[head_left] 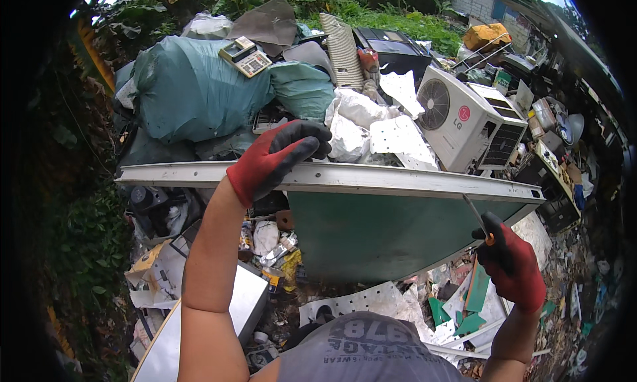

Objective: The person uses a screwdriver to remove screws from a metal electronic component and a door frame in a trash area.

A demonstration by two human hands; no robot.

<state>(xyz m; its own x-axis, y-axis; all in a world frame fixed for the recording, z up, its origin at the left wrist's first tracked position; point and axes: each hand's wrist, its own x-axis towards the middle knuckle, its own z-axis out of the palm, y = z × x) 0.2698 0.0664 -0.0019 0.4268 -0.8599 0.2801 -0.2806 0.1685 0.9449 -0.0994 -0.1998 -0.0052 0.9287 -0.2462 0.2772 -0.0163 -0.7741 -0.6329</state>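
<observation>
Head view: green panel [391,232] with a pale metal rail [391,177] along its far edge sits tilted across the middle of the scrap, just ahead of the torso. Left hand [275,157], red glove with dark palm, is over the rail left of centre; fingers curled, thumb near them, can't tell if anything is pinched or if it bears on the rail. Right hand [511,262], same glove, is wrapped around an orange-handled tool [479,217], probably a screwdriver, tip up at the rail near its right end; contact unclear. Handling guess: rail stiff, panel sheet thin and fairly rigid, awkward more than heavy, may flex or crack if twisted. Smooth face likely slips under gloves, so take the rail, one hand toward each end; watch for sharp metal edges. Rail runs left past the sheet, nothing green under it there. In the way: teal bags [192,90] with a calculator [247,58] on top and a white air-conditioner outdoor unit [451,120] beyond the rail; white box-like casing [242,296] by the left forearm; green shards [470,323] and perforated white sheet [371,301] on the near side, poor footing.
</observation>
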